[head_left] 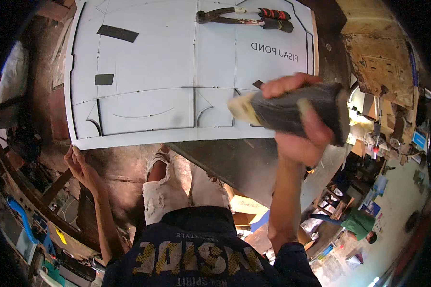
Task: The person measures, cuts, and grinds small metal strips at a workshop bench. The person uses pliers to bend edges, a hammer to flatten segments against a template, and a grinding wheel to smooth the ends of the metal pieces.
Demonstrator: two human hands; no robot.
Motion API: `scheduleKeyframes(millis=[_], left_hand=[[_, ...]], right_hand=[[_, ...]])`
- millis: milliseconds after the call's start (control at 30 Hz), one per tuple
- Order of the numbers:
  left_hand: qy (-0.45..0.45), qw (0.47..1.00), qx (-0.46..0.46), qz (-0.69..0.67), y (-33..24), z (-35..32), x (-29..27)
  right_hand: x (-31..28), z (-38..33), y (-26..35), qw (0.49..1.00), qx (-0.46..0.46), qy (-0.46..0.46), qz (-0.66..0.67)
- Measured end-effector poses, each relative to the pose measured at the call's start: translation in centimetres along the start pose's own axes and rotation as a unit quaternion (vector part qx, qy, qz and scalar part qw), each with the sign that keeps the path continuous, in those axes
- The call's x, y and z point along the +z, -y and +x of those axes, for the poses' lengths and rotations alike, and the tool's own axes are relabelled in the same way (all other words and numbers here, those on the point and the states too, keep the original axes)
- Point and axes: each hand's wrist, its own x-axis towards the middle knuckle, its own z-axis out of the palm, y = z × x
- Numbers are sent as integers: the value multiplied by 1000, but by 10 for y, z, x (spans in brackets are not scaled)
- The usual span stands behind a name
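A large white board (pixel 143 52) with thin black outlines, some with dark strips set in them, lies in front of me. My left hand (pixel 85 170) is at its near left corner, thumb and fingertips pinching the edge. My right hand (pixel 304 129) is wrapped round a thick dark block (pixel 285 110) with a pale, worn end, held above the board's right near part. The hand and block are smeared by motion, and the block's exact kind is unclear. Long-handled pincers (pixel 244 16) with red and black grips lie on the board's far right part.
Two loose black strips, one long (pixel 118 33) and one short (pixel 104 79), lie on the board. Beneath the board's right side is a dark table (pixel 225 158). A wooden panel (pixel 378 67) stands far right. Another person in green (pixel 359 224) is off to the right.
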Motion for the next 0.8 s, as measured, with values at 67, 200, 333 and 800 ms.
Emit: scheduleKeyframes(millis=[67, 200, 333, 800], left_hand=[[2, 1000, -24, 0, -1, -3, -5], [-36, 985, -145, -87, -16, -9, 12], [0, 919, -247, -307, -26, -18, 20], [-54, 969, -226, -79, -11, 108, 13]], right_hand=[[-22, -13, 1, 991, -64, 42, -112], [-46, -37, -12, 959, -102, 84, -251], [-33, -36, 15, 979, 122, -164, -5], [-173, -172, 5, 629, 153, -93, -756]])
